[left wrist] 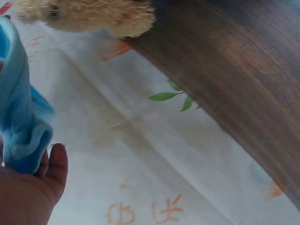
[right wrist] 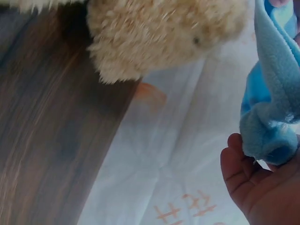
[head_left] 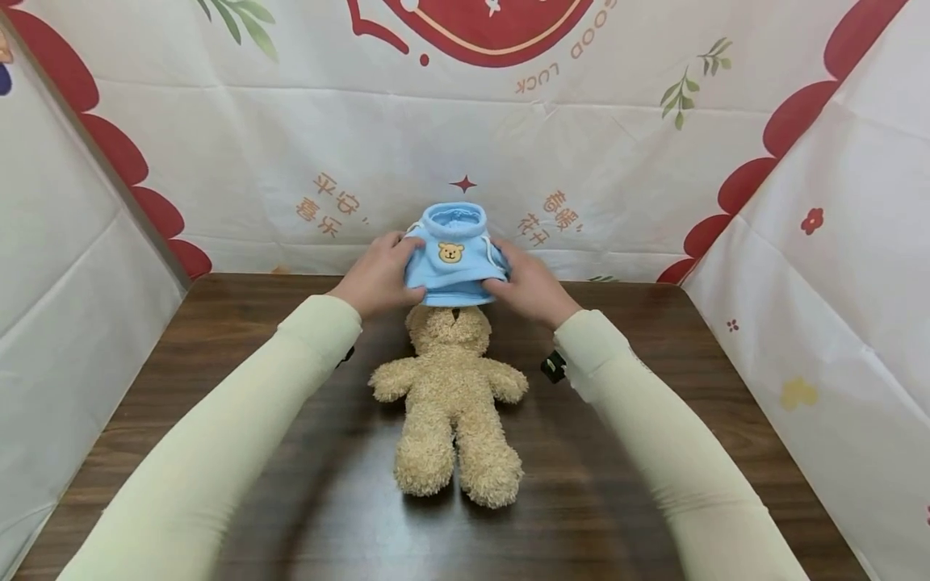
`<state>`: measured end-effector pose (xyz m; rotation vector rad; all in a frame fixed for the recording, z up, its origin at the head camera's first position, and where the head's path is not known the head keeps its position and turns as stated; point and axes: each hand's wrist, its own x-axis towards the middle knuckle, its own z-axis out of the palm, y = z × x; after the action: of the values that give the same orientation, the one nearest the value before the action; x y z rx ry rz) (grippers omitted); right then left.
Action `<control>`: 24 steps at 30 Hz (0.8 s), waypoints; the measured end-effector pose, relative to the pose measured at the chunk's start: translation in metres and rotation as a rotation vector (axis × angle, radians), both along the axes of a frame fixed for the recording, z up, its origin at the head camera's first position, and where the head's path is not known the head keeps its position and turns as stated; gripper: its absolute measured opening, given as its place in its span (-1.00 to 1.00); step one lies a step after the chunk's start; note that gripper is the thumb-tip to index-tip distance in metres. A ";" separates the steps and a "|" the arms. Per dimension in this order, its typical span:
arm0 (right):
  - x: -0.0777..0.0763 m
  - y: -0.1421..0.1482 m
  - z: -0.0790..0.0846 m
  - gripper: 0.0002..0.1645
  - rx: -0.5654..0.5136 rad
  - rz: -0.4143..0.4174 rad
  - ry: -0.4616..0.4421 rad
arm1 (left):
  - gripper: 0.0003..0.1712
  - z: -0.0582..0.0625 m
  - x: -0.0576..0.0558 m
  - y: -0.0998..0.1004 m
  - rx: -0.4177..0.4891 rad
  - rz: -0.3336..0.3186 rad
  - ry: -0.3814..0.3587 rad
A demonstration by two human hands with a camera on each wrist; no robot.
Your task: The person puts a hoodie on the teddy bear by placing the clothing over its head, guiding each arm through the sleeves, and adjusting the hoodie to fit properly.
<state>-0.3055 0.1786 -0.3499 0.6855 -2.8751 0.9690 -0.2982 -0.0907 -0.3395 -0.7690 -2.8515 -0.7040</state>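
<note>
A tan teddy bear (head_left: 454,395) lies on its back on the dark wooden table, legs toward the near edge. Over the top of its head, both hands hold a small light blue doll's hoodie (head_left: 465,270) with a bear face on its front. My left hand (head_left: 381,274) grips one side of it, thumb at the lower hem; my right hand (head_left: 530,282) grips the other side likewise. The garment covers the upper part of the bear's head in the head view. In the left wrist view the hoodie (left wrist: 18,103) hangs from the curled fingers, apart from the bear's fur (left wrist: 131,18).
The dark wooden table (head_left: 617,452) reaches to a white printed cloth backdrop (head_left: 407,137) just behind the hoodie. White cloth side panels (head_left: 814,323) stand along the left and right edges.
</note>
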 end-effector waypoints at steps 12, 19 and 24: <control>-0.041 0.003 -0.026 -0.10 0.018 -0.062 -0.027 | -0.14 -0.024 -0.038 0.011 -0.096 0.072 0.060; -0.061 0.001 -0.043 -0.06 0.081 -0.106 0.001 | -0.16 -0.047 -0.049 0.018 -0.141 0.137 0.130; -0.070 0.007 -0.064 -0.10 0.092 -0.113 -0.041 | -0.14 -0.072 -0.056 0.017 -0.240 0.087 0.104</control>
<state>-0.3756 0.1852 -0.4134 0.5077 -2.9725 0.8513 -0.3545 -0.0732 -0.4110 -0.6822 -2.8849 -0.3044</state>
